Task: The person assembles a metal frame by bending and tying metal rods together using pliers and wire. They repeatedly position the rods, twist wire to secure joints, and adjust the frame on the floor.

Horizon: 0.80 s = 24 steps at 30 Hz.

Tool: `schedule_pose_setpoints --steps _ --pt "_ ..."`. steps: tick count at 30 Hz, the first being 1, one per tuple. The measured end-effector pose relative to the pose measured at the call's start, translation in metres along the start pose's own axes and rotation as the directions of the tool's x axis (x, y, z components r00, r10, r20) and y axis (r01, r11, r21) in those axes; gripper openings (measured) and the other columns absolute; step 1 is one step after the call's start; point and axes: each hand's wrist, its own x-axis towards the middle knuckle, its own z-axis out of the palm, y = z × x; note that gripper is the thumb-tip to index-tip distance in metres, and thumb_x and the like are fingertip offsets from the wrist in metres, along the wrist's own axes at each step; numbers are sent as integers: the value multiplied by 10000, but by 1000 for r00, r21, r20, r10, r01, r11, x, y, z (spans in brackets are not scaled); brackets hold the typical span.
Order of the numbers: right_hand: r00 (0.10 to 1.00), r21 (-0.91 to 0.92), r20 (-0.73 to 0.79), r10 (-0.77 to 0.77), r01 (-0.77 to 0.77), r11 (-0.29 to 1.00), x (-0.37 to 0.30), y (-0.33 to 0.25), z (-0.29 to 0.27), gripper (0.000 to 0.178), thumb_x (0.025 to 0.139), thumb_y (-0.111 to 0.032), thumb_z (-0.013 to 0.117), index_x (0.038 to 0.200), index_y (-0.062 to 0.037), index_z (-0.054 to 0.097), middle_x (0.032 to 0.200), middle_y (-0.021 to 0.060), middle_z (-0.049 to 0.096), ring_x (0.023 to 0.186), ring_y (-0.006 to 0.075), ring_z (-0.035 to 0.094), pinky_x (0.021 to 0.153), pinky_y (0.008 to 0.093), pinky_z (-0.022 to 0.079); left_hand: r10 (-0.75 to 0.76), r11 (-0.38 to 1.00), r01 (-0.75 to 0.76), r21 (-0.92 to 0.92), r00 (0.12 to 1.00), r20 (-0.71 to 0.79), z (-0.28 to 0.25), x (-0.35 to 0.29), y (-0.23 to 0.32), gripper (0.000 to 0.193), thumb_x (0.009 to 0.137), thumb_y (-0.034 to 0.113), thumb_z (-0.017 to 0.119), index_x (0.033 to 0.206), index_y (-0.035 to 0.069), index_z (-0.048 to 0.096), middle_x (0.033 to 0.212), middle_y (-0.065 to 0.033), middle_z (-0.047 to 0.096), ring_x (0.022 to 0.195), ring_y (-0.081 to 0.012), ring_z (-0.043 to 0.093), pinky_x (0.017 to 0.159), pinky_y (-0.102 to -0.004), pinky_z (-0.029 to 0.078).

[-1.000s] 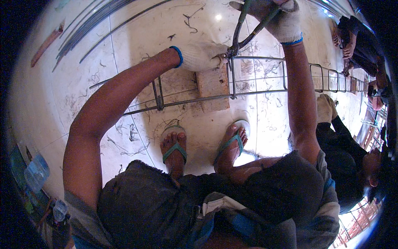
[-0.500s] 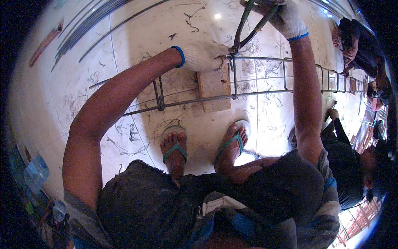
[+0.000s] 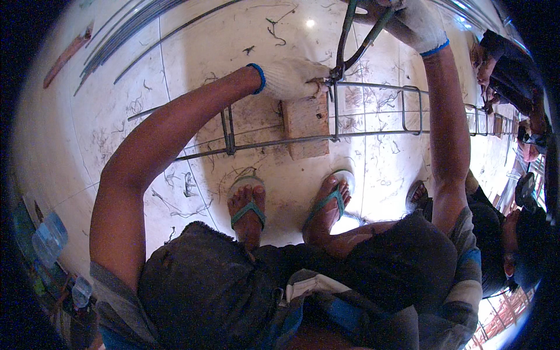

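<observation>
My left hand [image 3: 293, 79], in a white knit glove with a blue cuff, is closed around the far bar of a rebar cage [image 3: 280, 142], beside a square stirrup. At that corner sit the jaws of dark end-cutting pincers [image 3: 349, 61], their handles spread apart. My right hand [image 3: 419, 24], gloved alike, is closed on the pincers' handles near the top edge; its fingertips are partly hidden. A wooden block [image 3: 307, 125] stands under the cage below my left hand. Tie wire at the joint is too small to make out.
Loose steel bars [image 3: 119, 44] and a wooden strip [image 3: 69, 57] lie at the far left. Wire scraps litter the tiled floor [image 3: 204, 52]. Co-workers [image 3: 507, 76] crouch at the right along the cage. My sandalled feet [image 3: 248, 204] are just nearer than the cage.
My right hand and the pincer handles have swung slightly right; the jaws stay at the stirrup corner. My left hand keeps its place on the cage. A co-worker at the right has shifted.
</observation>
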Motion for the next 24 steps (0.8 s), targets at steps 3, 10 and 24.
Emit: schedule_pose_setpoints --steps 3,10,24 --pt "996 -31 63 -59 61 998 -4 1 9 839 908 -260 760 1623 -40 382 1655 144 391 1455 372 465 1148 569 444 -48 999 47 15 998 27 -3 0 3 551 986 212 514 1516 62 522 1392 -260 630 1291 -407 600 1120 -478 466" --pt "999 -77 13 -38 39 996 -9 -8 17 809 951 -260 726 1637 -50 355 1586 168 474 1373 363 557 1134 536 475 -10 1000 10 16 1000 -14 -9 -2 8 433 974 261 505 1350 75 613 1219 -261 698 1150 -433 660 1031 -516 499" --pt "747 330 -500 -438 632 701 -51 66 7 486 850 -389 663 1119 13 616 912 70 537 819 224 484 792 407 432 -35 999 35 0 999 -40 4 4 5 432 967 227 518 1350 50 612 1129 -291 708 1069 -457 682 959 -550 515"
